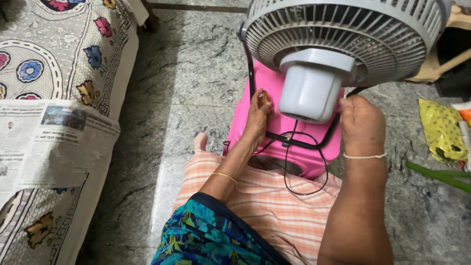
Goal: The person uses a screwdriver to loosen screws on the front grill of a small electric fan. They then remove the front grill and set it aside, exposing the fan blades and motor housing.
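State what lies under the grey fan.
The grey fan rests by its black wire stand on a pink plastic stool. The motor housing hides much of the stool's top.

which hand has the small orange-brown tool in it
The left hand, by the fan's black stand over the pink stool, holds the tool. The right hand sits beside the grey motor housing, no tool visible.

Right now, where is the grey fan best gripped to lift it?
Probably by the black stand, one hand on each side arm, coming from the sides. The fan has a wide slotted grille and a bulky motor housing, poor to grasp. Left hand and right hand are already there.
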